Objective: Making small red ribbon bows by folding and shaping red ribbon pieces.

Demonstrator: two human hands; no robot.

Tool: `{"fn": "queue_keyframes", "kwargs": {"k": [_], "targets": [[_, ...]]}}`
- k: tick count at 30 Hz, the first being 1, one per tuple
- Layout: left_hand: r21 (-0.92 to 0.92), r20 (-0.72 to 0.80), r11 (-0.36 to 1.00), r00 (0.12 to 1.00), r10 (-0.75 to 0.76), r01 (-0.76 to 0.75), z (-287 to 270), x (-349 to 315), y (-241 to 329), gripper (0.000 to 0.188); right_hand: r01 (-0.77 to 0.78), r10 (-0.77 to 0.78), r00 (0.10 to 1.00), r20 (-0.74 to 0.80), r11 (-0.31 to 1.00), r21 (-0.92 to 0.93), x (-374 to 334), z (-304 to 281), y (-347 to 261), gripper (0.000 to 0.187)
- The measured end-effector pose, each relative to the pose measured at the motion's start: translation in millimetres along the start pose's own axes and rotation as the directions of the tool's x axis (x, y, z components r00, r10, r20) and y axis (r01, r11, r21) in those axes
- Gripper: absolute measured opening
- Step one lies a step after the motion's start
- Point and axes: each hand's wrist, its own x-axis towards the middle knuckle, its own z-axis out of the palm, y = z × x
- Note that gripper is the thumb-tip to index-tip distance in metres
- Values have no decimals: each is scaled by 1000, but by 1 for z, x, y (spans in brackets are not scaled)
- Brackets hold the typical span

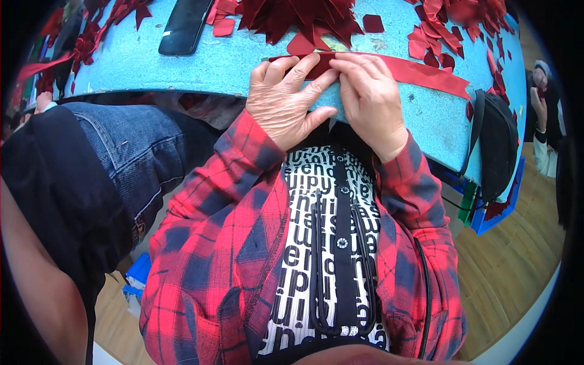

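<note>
A long red ribbon (426, 76) lies along the near edge of the blue table, its cut end pointing right. My left hand (277, 100) has its fingers bent down on the left part of the ribbon, while its thumb sticks out toward my right hand. My right hand (371, 97) pinches the ribbon with thumb and fingertips close together. Between the two hands a darker red stretch of ribbon (321, 66) shows, perhaps folded or its other side. Just beyond my fingers is a heap of dark red pointed ribbon pieces (292, 18).
A black phone (184, 25) lies at the back left of the table (121, 67). Loose red scraps (435, 33) are scattered at the right. A black bag (496, 143) hangs at the right edge. Someone in jeans (143, 146) sits close at my left; another person (541, 103) is far right.
</note>
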Motion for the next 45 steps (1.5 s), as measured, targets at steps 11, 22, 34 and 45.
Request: {"fn": "queue_keyframes", "kwargs": {"k": [11,22,34,45], "targets": [[-134,-239,966,939,-247,220,-34,-10,-34,17,-9,12,999,48,998,-57,-11,4,-2,23],[-66,-173,990,976,-131,121,-21,-7,-19,35,-15,18,998,63,999,-45,-12,-2,-5,27],[18,-261,997,963,-69,76,0,11,-22,25,-24,27,997,69,999,-38,-11,1,-1,29],[71,-192,988,974,-120,136,-9,8,-23,27,16,-5,994,107,995,-97,-9,4,1,31]]}}
